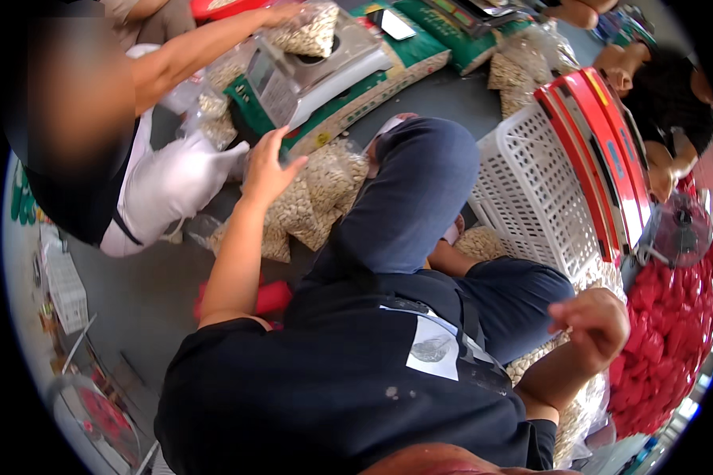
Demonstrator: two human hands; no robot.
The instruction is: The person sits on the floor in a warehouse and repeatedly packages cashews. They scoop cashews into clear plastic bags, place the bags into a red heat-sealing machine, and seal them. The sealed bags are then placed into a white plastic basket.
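Note:
My left hand [271, 170] is raised with its fingers apart and nothing in it. It hovers over clear plastic bags [315, 190] filled with pale, seed-like or nut-like pieces. A silver weighing scale [317, 75] sits just beyond it on a green sack [404, 75]. Another clear bag [307, 33] of the pale pieces is on the scale's plate, with a co-worker's hand [281, 14] on it. My right hand [598, 324] is lifted by my right knee, fingers curled in; I see nothing in it. Beneath it a large heap of the pale pieces [574, 423] is partly hidden by my arm.
A white perforated basket [531, 178] with a red case-like thing [598, 158] against it stands to the right. A heap of red packets [669, 348] lies behind my right hand. A co-worker sits close on the left, wearing white trousers [170, 182]. A fan [99, 419] is at lower left.

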